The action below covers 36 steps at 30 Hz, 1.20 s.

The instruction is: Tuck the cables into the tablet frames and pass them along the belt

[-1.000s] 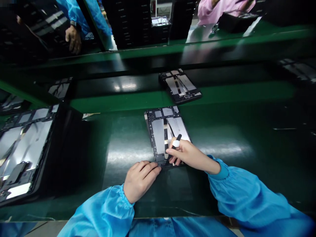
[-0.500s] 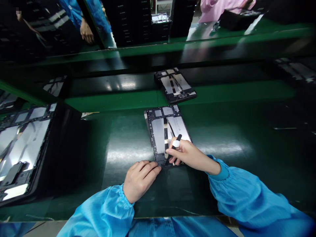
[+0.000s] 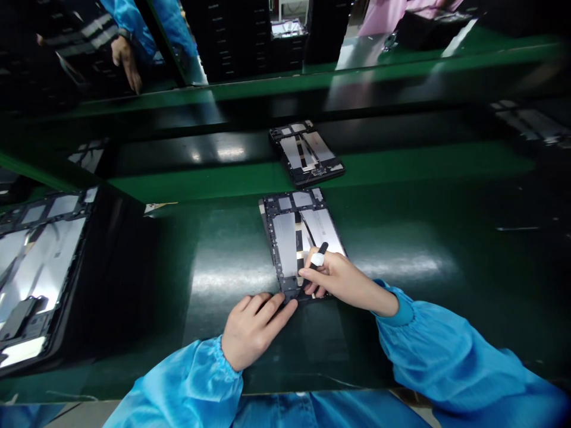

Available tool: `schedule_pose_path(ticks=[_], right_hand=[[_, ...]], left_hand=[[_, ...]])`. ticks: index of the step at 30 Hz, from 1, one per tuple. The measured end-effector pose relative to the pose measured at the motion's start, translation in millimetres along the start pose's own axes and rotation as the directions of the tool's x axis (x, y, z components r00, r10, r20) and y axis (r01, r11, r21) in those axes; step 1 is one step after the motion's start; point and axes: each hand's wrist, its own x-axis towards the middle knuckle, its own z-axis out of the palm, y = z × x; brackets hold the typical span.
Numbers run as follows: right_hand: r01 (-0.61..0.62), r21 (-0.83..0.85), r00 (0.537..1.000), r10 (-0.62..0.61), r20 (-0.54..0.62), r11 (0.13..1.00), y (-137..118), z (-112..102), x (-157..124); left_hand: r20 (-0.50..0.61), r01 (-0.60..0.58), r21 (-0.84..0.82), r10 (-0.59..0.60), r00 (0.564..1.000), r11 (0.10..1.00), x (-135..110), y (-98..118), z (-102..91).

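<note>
An opened tablet [image 3: 284,244], its inner boards and silvery battery panels exposed, lies on the green bench in front of me. My right hand [image 3: 328,272] pinches a slim black hand tool [image 3: 324,247] over the tablet's lower part. Its lower tip is partly hidden by the fingers, so its exact kind is unclear. Something white wraps a finger of that hand. My left hand [image 3: 254,330] rests palm down, with its fingers stretched to the tablet's near left corner and touching it.
Behind it, a second opened tablet [image 3: 307,153] lies on a dark strip. At left stands a black stack topped by another opened tablet [image 3: 42,261]. More devices [image 3: 530,122] sit far right. Across the bench are a co-worker's hand [image 3: 126,62], black trays [image 3: 229,38] and a pink sleeve [image 3: 383,16].
A finger of my left hand has stretched further right along the tablet's near edge. The right hand stays nearly still. The tablet behind has shifted slightly left, and the co-worker's hand moved left.
</note>
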Motion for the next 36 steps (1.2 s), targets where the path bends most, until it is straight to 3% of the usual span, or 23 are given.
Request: schedule_pose_path(ticks=[5, 9, 17, 24, 36], right_hand=[[0.039, -0.001, 0.992, -0.039, -0.123, 0.999, 3, -8, -12], [0.075, -0.101, 0.972, -0.095, -0.215, 0.992, 11, -12, -30], [0.114, -0.270, 0.962, -0.174, -0.209, 0.956, 14, -8, -35], [0.130, -0.149, 0.954, -0.165, -0.251, 0.980, 17, -5, -34], [0.141, -0.167, 0.946, -0.183, -0.269, 0.976, 18, -3, -33]], left_hand=[[0.028, -0.022, -0.025, 0.022, 0.999, 0.999, 2, -4, -0.7], [0.037, -0.007, -0.063, 0.009, 0.999, 0.998, 0, -7, 2.5], [0.016, 0.008, -0.089, -0.007, 1.000, 0.996, -1, -8, 5.1], [-0.005, 0.005, -0.095, -0.006, 1.000, 0.995, -1, -7, 8.5], [0.069, -0.012, 0.044, 0.009, 0.998, 0.999, 1, -3, 6.3]])
